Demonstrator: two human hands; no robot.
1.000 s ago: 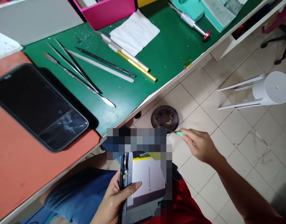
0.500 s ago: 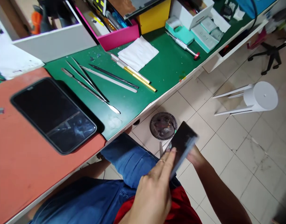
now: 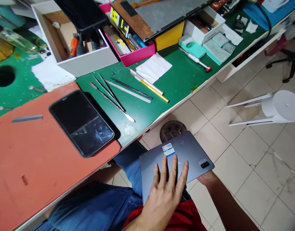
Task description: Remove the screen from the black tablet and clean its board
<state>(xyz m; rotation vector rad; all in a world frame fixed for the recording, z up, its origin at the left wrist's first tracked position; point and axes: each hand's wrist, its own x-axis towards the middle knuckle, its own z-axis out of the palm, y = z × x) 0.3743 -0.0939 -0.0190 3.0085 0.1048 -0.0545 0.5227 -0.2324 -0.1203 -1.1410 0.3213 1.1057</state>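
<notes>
A grey tablet, its back facing up with a camera bump and a small sticker, is tilted above my lap beyond the bench's front edge. My left hand lies on its back with fingers spread. Under the tablet's lower right corner, my right hand supports it; most of the fingers are hidden beneath. On the orange mat rests a dark phone. Tweezers, a metal spatula and thin pen-like tools lie on the green mat.
Behind the tools stand a white box, a pink box and a yellow box. A red-capped screwdriver lies near teal cases. A round bin and a white stool are on the floor.
The tablet has turned from nearly edge-on to showing its broad back. My left hand's fingers have spread across it. The view has shifted, bringing more of the bench's left side into sight.
</notes>
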